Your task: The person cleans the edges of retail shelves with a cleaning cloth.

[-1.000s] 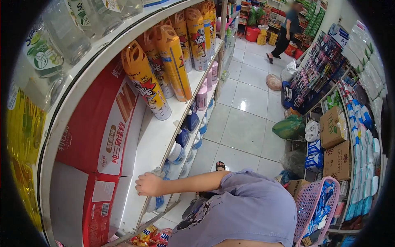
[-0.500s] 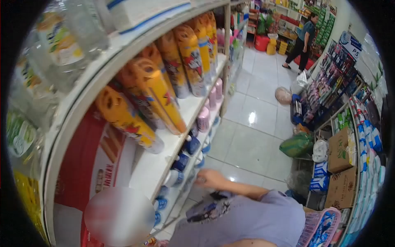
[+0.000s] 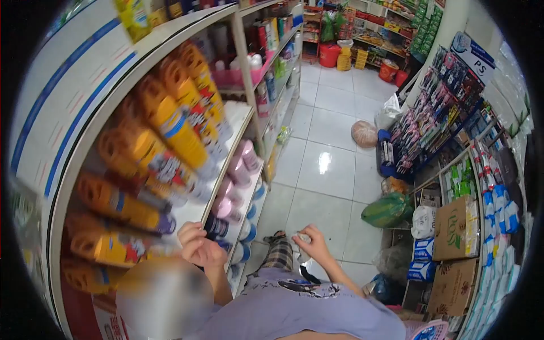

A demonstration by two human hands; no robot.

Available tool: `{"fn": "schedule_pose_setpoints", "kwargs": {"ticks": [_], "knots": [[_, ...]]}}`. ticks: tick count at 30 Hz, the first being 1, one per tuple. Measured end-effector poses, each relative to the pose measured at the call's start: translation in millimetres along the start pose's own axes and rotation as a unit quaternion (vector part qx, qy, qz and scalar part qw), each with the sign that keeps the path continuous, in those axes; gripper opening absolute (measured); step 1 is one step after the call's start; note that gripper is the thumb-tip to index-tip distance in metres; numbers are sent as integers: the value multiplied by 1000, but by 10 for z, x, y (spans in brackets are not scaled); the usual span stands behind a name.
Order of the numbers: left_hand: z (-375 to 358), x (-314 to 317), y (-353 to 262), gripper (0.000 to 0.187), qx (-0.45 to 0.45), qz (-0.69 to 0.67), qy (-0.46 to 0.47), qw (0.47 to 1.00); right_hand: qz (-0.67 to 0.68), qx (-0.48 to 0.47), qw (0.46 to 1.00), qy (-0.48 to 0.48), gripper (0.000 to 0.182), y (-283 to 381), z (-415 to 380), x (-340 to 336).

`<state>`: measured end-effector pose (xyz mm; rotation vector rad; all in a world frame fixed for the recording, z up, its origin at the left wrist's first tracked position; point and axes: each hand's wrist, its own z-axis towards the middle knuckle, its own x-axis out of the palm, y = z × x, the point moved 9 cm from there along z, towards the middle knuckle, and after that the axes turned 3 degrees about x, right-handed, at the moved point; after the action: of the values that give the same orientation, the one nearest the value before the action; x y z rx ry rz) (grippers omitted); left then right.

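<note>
My left hand (image 3: 202, 247) is raised beside the shelf edge, close to the orange spray cans (image 3: 165, 173). Its fingers are loosely bent and a little apart, with nothing visible in them. To the right, in front of my body, my right hand (image 3: 313, 242) is closed on a small crumpled white cloth (image 3: 303, 249), which hangs partly below the fingers. The spray cans stand in rows on a white shelf (image 3: 241, 116). Under them, pink bottles (image 3: 245, 158) and a dark blue container (image 3: 216, 226) sit on a lower shelf. A round blur hides part of the left forearm.
A tiled aisle (image 3: 323, 164) runs ahead. Along its right side are a green bundle (image 3: 388, 211), a brown bag (image 3: 364, 134), cardboard boxes (image 3: 453, 226) and a rack of hanging goods (image 3: 433, 107). Red buckets (image 3: 329, 55) stand at the far end.
The view has turned and shifted along the shelf. My left hand has come into view, and my right hand has moved away from the lower shelf. The person farther down the aisle is out of view.
</note>
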<state>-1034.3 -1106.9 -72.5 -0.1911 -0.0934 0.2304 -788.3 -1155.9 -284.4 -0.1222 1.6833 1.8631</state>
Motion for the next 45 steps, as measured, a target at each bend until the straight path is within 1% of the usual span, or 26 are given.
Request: {"fn": "schedule_pose_setpoints", "kwargs": {"ticks": [2, 4, 6, 7, 9, 10, 12, 15, 16, 17, 18, 20, 24, 25, 28, 30, 32, 33, 34, 36, 37, 38, 40, 41, 44, 45], "knots": [[0, 558, 375, 20, -57, -50, 25, 997, 40, 15, 996, -79, 18, -190, 229, -262], [12, 1114, 713, 22, -75, -68, 46, 994, 50, 26, 994, -91, 18, -392, 566, -452], [35, 1713, 1114, 28, -125, -52, 82, 987, 23, 32, 995, -93, 20, -589, 977, -648], [70, 1995, 1287, 28, -124, -53, 86, 987, 26, 42, 994, -97, 21, -700, 1207, -762], [140, 2425, 1650, 33, -147, -55, 46, 987, 19, 52, 994, -94, 21, -853, 1674, -1002], [181, 2624, 1800, 33, -150, -58, 48, 986, 8, 59, 994, -91, 21, -927, 1901, -1127], [270, 2911, 2028, 35, -111, -47, -16, 993, -3, 46, 995, -92, 21, -1036, 2347, -1401], [288, 3478, 2305, 34, -88, -62, -24, 994, -15, 67, 994, -90, 20, -1332, 2815, -1676], [279, 3647, 2370, 33, -77, -64, -31, 994, -12, 85, 988, -127, 19, -1450, 2923, -1821], [282, 3863, 2446, 32, -77, -73, -20, 994, -10, 102, 981, -163, 17, -1580, 3029, -1964], [254, 4042, 2540, 32, -81, -72, -19, 994, -12, 105, 981, -162, 17, -1752, 3139, -2017], [189, 4499, 2691, 32, -62, -73, 36, 995, 42, 127, 963, -236, 17, -2222, 3258, -2207], [98, 5398, 3073, 29, -62, -63, 81, 993, 35, 155, 955, -252, 18, -2908, 3783, -2592], [105, 5608, 3158, 27, -54, -59, 82, 993, 34, 142, 955, -258, 15, -3047, 3980, -2710], [69, 6226, 3539, 26, -76, -31, 67, 994, 35, 157, 961, -224, 13, -3497, 4710, -3066], [122, 6654, 3726, 27, -92, -6, 68, 993, 28, 146, 968, -204, 12, -3698, 5321, -3355], [170, 7091, 3940, 29, -130, 6, 89, 988, 4, 85, 987, -139, 12, -3615, 6064, -3559], [176, 7268, 4030, 26, -122, -8, 72, 990, -5, 47, 992, -120, 13, -3594, 6420, -3656], [201, 7431, 4113, 26, -120, -5, 72, 990, -3, 45, 992, -118, 13, -3618, 6749, -3764], [230, 7842, 4241, 22, -87, 89, 158, 980, -12, 29, 999, -38, 14, -3606, 7413, -3823], [218, 8023, 4348, 13, -90, 122, 196, 969, -17, 14, 999, -33, 15, -3552, 7711, -3870], [200, 8156, 4481, 13, -94, 126, 196, 968, -17, 14, 999, -27, 15, -3552, 7993, -3886], [113, 8383, 4834, 19, -133, 169, 195, 957, 8, 25, 1000, -5, 15, -3626, 8516, -3830], [38, 8481, 5042, 18, -168, 175, 187, 952, 8, 28, 1000, -1, 15, -3694, 8784, -3778], [-84, 8911, 5619, 18, -182, 203, 174, 946, 53, 9, 998, 20, 16, -3860, 9529, -3573], [-46, 9111, 5797, 18, -159, 205, 171, 951, 61, -11, 998, 26, 17, -3863, 9811, -3521]]}}
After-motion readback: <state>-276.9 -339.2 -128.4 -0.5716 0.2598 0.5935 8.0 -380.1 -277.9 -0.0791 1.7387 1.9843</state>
